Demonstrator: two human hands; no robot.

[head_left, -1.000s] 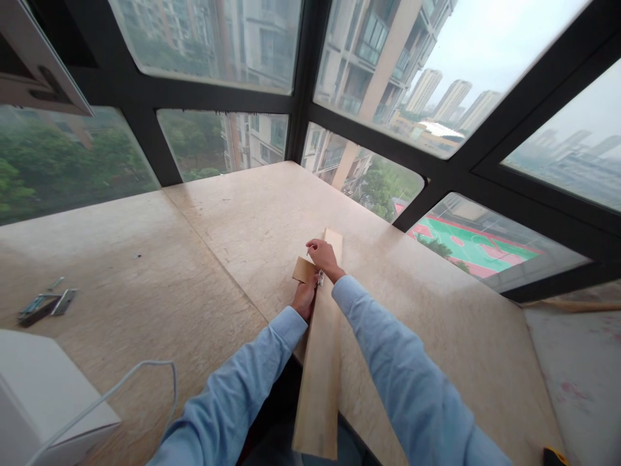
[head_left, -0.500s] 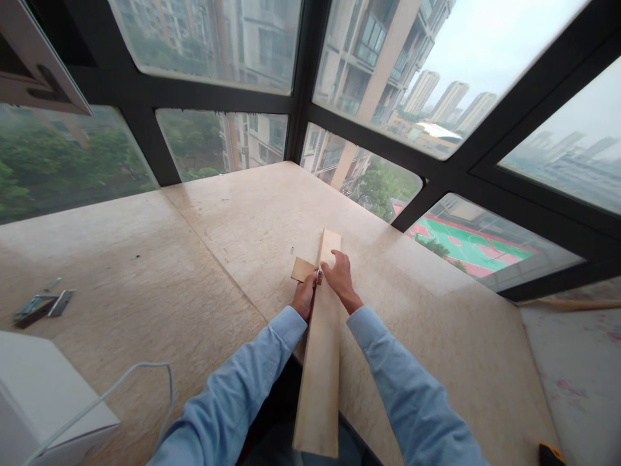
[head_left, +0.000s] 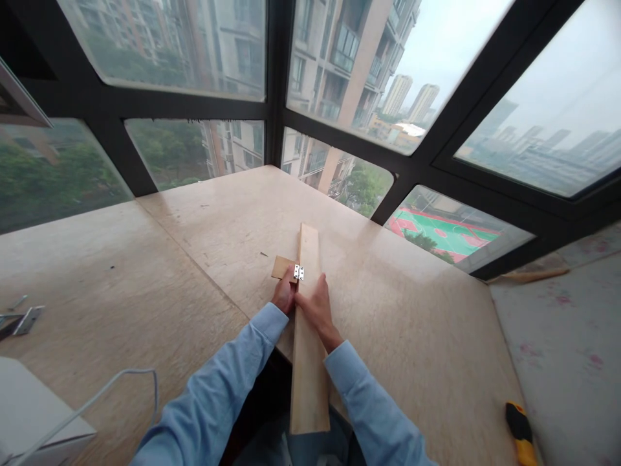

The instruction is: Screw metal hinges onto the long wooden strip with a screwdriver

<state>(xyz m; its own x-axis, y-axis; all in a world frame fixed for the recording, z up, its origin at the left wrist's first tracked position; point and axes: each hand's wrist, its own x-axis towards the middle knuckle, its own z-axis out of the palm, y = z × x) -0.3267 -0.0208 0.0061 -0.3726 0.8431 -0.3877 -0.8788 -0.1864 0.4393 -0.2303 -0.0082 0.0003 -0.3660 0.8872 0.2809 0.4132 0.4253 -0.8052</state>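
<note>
A long pale wooden board (head_left: 310,369) runs away from me, its near end over my lap and its far part over the countertop. Against its left side lies a small wooden block (head_left: 281,265). A silver hinge (head_left: 299,272) lies unfolded across the joint between them, its screw holes showing. My left hand (head_left: 284,292) is closed on the block, thumb by the hinge; its other fingers are partly hidden. Just nearer to me than the hinge, my right hand (head_left: 317,309) grips the board across its width, thumb at the left edge.
A small screw (head_left: 263,254) lies beyond the block. Metal hardware (head_left: 26,320) and a white box (head_left: 39,408) with a cable (head_left: 130,371) are at left. A yellow-and-black tool handle (head_left: 521,430) lies at right. Windows edge the countertop (head_left: 412,323).
The hinge, earlier standing partly folded by my fingers, now lies flat over the joint. My right hand has come down from it onto the board. The view has turned to the right.
</note>
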